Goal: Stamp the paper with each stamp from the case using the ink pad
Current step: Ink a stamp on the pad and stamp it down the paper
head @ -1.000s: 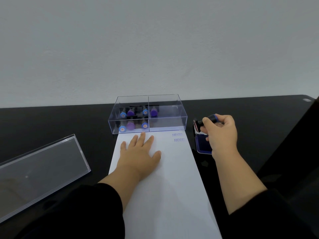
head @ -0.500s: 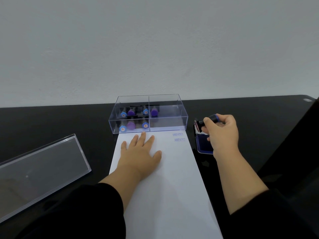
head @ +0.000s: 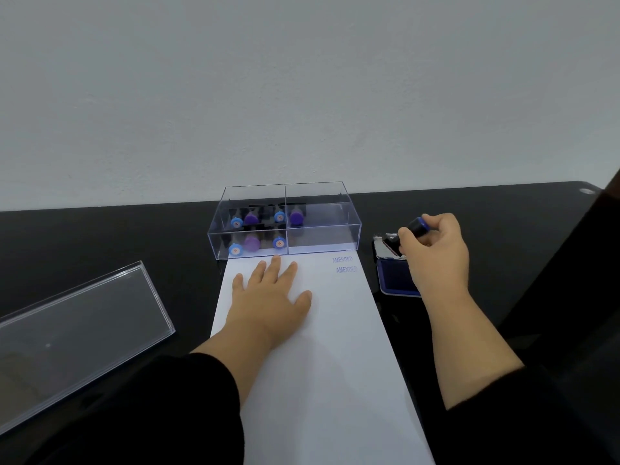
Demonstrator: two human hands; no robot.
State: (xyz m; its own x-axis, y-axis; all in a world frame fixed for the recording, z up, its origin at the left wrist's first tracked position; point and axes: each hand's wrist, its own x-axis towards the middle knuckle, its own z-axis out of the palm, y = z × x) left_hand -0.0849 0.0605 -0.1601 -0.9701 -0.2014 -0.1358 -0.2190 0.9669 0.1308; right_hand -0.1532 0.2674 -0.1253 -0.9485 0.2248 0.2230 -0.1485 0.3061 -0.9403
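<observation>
A long white paper (head: pixel 322 357) lies on the black table, with two blue "AMENDED" prints (head: pixel 344 264) at its top right. My left hand (head: pixel 268 300) rests flat on the paper's upper left, fingers spread. My right hand (head: pixel 436 260) grips a black stamp with a blue cap (head: pixel 416 228), tilted above the far end of the open blue ink pad (head: pixel 396 280). Just beyond the paper stands a clear case (head: pixel 285 223) with several blue- and purple-capped stamps in its left compartments.
The case's clear lid (head: pixel 73 337) lies on the table to the left. A white wall rises behind the black table (head: pixel 100 236). A dark object fills the right edge of view.
My right hand with the stamp has shifted slightly to the right and up over the ink pad. My left hand has stayed on the paper.
</observation>
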